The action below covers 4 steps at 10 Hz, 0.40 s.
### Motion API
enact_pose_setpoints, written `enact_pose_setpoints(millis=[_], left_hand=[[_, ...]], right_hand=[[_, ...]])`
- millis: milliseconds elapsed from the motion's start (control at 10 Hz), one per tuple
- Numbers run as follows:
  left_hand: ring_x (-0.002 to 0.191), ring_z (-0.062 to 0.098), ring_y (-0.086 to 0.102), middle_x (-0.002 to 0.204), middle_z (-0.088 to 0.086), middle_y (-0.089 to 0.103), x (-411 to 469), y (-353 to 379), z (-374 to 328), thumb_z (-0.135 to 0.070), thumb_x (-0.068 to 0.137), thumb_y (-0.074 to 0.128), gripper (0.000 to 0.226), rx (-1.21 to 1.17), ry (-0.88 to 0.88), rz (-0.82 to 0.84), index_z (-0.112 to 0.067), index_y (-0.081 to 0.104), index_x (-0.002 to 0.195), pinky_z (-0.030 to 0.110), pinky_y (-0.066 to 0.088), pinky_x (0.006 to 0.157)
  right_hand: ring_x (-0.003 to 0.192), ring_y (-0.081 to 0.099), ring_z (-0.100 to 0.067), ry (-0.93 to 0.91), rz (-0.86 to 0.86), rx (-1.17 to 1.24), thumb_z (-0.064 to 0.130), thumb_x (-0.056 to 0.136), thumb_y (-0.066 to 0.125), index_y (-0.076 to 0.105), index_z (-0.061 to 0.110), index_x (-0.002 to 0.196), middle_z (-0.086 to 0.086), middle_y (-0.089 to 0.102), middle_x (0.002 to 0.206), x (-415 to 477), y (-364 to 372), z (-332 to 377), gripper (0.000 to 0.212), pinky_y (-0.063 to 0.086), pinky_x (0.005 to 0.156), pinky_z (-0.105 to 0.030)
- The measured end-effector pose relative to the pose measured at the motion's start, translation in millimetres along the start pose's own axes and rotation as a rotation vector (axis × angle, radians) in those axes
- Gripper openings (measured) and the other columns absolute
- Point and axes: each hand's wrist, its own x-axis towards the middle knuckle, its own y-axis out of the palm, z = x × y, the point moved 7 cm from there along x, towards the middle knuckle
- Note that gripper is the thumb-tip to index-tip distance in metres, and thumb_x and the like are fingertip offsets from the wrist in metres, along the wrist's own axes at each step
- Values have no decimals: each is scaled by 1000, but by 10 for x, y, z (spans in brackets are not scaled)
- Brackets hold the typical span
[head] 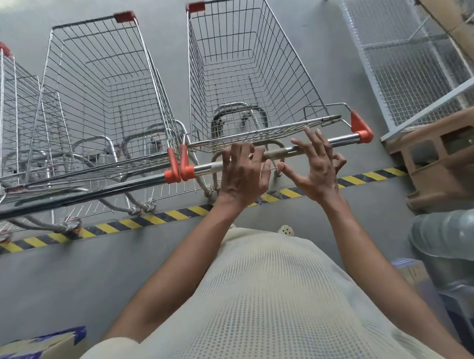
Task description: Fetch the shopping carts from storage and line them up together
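Head view: looking down on three wire shopping carts side by side on a grey floor (pixel 72 279), baskets pointing away from the person.
Right cart (pixel 253 58): directly ahead of the person, basket holding nothing, child-seat flap folded flat near the handle.
Handle (pixel 339 140): shiny metal bar with orange end caps, crossing just in front of the body.
Left hand (pixel 242 173): fingers curled over the top of the handle near its middle, gripping it.
Right hand (pixel 315 171): open, fingers spread wide and straight above the handle, holding nothing; contact with the bar impossible to tell.
Middle cart (pixel 101 84): just beside the right cart, orange handle caps of the two nearly touching.
Left cart (pixel 4 101): at the left edge, only partly in view.
Striped tape (pixel 156 218): yellow and black line on the floor, under the rear wheels of the carts.
Wire rack (pixel 404 66): to the right of the right cart.
Brown crate (pixel 444 158): right side, near the handle's end.
Grey pipe (pixel 453 239): below the crate.
Cardboard box (pixel 35 353): bottom left corner, blue tape on top.
Cream top (pixel 261 299): filling the lower middle.
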Motion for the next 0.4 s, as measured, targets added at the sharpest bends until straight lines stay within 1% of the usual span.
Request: enact_pose_setpoints(millis=[100, 200, 300, 400], left_hand=[[105, 28, 49, 109, 8, 62, 71, 24, -70, -45, 92, 57, 41, -36, 31, 26, -15, 68, 118, 44, 36, 88], [109, 26, 45, 112, 8, 61, 167, 26, -216, -46, 92, 58, 43, -77, 74, 28, -17, 65, 123, 43, 36, 91], [108, 24, 42, 110, 9, 61, 323, 51, -385, -44, 90, 62, 41, -125, 134, 30, -16, 65, 120, 41, 35, 90], [110, 26, 46, 113, 11, 60, 496, 155, -600, -46, 91, 60, 46, -163, 170, 95, -13, 63, 124, 42, 36, 91]], right_hand=[[155, 18, -17, 40, -33, 37, 72, 86, 59, 54, 35, 142, 5, 29, 166, -18, -54, -45, 67, 26, 114, -56], [155, 17, -17, 116, -66, 43, 67, 87, 63, 56, 31, 142, 4, 30, 166, -73, -141, -101, 67, 22, 114, -48], [156, 16, -15, 200, -99, 32, 64, 87, 68, 56, 31, 142, 6, 29, 166, -171, -273, -194, 64, 17, 110, -43], [155, 17, -17, 277, -142, 33, 59, 88, 71, 56, 32, 141, 6, 28, 166, -290, -411, -358, 62, 12, 107, -35]])
